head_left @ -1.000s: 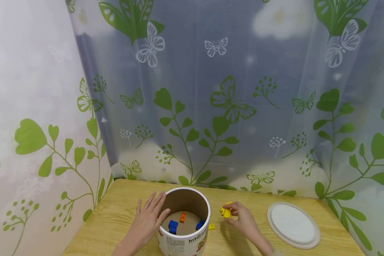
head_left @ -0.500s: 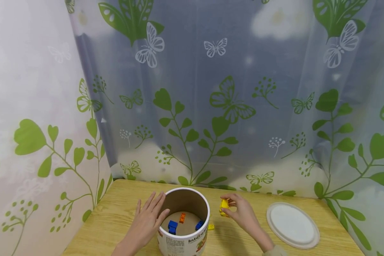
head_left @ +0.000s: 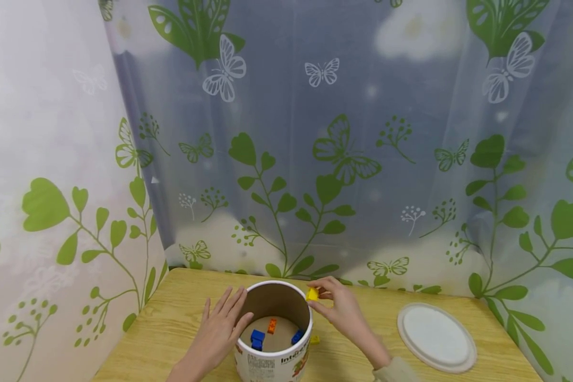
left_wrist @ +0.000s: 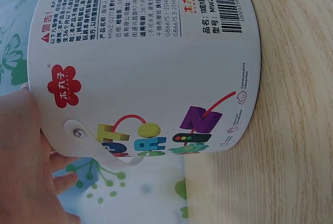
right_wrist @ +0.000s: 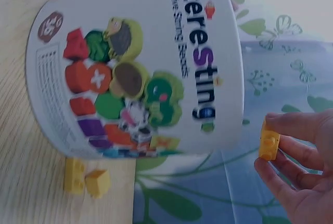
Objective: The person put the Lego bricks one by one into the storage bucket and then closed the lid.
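A white cylindrical bucket (head_left: 267,366) with printed sides stands on the table. On its floor lie blue building blocks (head_left: 257,338) and an orange building block (head_left: 272,325). My left hand (head_left: 219,329) rests against the bucket's left rim, fingers straight. Between thumb and fingertips, my right hand (head_left: 341,313) pinches a yellow building block (head_left: 312,294) at the right rim, outside the opening. In the right wrist view this yellow block (right_wrist: 269,143) shows studs and sits close to the rim.
Two more yellow blocks (right_wrist: 74,176) lie on the wooden table beside the bucket's right side. A round white lid (head_left: 436,337) lies flat farther right. Behind the table hangs a curtain (head_left: 277,159) patterned with leaves and butterflies.
My right hand has moved left and up with the yellow block, from over the table to the bucket's rim. The left hand and bucket stay in place.
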### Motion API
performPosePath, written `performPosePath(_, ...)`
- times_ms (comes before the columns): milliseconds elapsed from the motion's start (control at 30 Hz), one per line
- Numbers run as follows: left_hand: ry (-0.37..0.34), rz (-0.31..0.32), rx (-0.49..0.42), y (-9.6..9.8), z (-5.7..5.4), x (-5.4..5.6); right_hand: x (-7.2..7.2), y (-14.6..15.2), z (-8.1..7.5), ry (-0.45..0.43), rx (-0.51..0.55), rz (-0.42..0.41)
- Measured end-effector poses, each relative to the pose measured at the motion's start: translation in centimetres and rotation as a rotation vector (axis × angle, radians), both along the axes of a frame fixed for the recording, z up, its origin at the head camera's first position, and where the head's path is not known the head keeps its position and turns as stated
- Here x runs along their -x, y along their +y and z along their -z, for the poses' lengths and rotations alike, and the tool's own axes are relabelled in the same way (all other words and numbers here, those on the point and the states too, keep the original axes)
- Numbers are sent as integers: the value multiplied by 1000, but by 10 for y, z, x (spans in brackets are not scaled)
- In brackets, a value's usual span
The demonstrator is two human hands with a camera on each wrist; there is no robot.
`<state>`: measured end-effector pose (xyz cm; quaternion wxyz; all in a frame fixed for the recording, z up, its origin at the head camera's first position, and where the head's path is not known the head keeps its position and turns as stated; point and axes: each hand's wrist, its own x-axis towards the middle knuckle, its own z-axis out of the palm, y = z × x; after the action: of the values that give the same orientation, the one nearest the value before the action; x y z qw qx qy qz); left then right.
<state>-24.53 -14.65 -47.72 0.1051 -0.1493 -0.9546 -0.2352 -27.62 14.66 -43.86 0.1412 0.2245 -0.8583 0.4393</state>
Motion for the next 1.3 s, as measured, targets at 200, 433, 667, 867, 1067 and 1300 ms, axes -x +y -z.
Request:
performPosePath(200, 11, 2, 10, 0, 0, 0, -2, -19, -5, 10, -19, -53)
performPosePath(433, 25, -2, 4, 0, 0, -1, 2, -33, 4, 40, -97, -96)
performPosePath(667, 29, -7, 4, 1, 1, 0, 4, -40, 14, 94, -171, -88)
performPosePath(867, 20, -5, 0, 1, 0, -1, 3, -41, 18, 93, -141, -108)
performPosePath(1067, 6, 2, -3, 1, 0, -1, 5, -36, 18, 88, -52, -84)
performPosePath(1300, -4, -3, 2, 0, -1, 0, 8, -19, 14, 66, 27, -32)
